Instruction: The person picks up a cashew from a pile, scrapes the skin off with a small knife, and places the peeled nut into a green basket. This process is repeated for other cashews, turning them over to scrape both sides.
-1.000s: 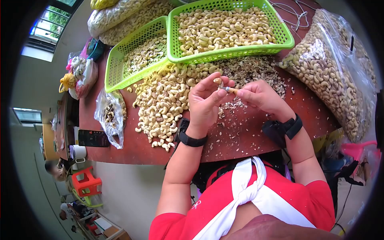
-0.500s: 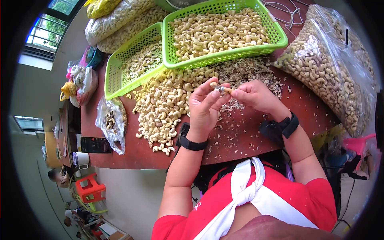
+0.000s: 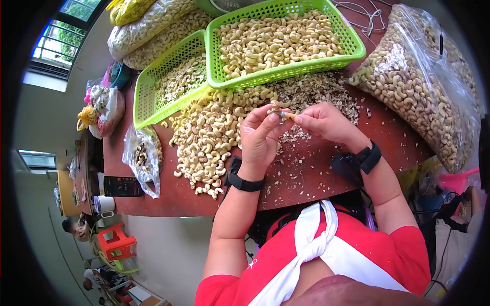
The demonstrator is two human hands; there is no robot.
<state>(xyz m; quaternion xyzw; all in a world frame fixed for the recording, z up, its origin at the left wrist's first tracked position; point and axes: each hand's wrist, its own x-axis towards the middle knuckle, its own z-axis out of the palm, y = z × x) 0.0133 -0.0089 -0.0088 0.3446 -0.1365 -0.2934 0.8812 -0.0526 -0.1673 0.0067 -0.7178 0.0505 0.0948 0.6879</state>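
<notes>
Between the fingertips of my left hand is a cashew nut. My right hand is closed around the wooden handle of a small knife, whose short metal end meets the nut. Both hands are held above the table, close together. Just left of them spreads a heap of pale cashews. Brown skin flakes lie behind my hands, with more crumbs scattered beneath them.
A large green basket full of cashews stands at the back, beside a smaller green basket. On the right leans a big plastic bag of cashews. A small plastic bag, a phone and a mug are at left.
The cashew has turned in my left fingertips and now sticks up more above them. The knife stays against it, and both hands have barely shifted.
</notes>
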